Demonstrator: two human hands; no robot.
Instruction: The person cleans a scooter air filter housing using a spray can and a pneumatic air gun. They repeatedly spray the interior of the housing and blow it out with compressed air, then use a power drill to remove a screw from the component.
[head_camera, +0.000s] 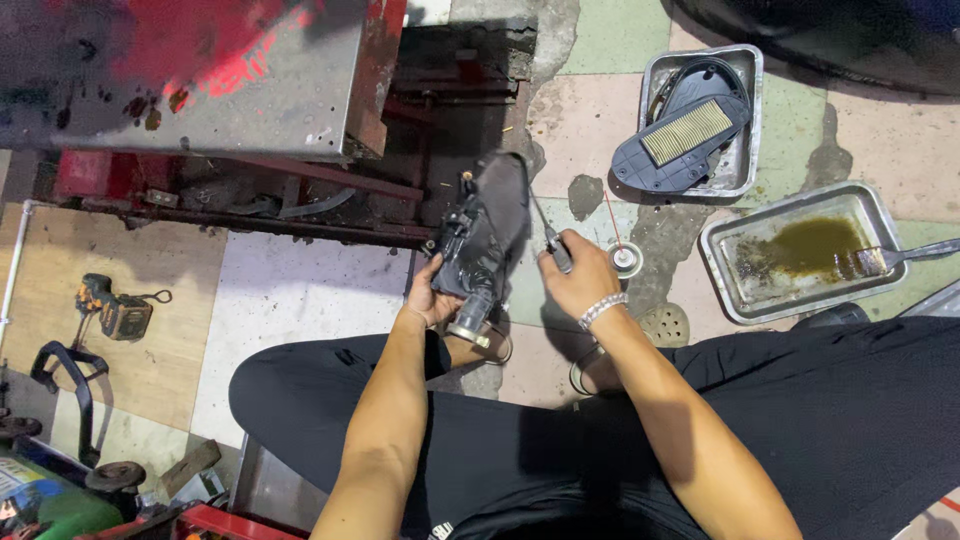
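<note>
My left hand (430, 296) grips a black, grimy engine part (484, 237) with a round metal-rimmed opening at its lower end, held upright over the floor. My right hand (577, 277), with a beaded bracelet on the wrist, holds a thin screwdriver (548, 235) whose tip points up toward the part's right side. I squat in black trousers, and both knees frame the lower view.
A metal tray (748, 120) at the upper right holds an air filter (682, 140). Another tray (765, 300) holds brown oily liquid and a brush (905, 255). A spray can (625, 259) stands by my right hand. A red lift platform (200, 80) fills the top left; a cordless drill (112, 311) lies left.
</note>
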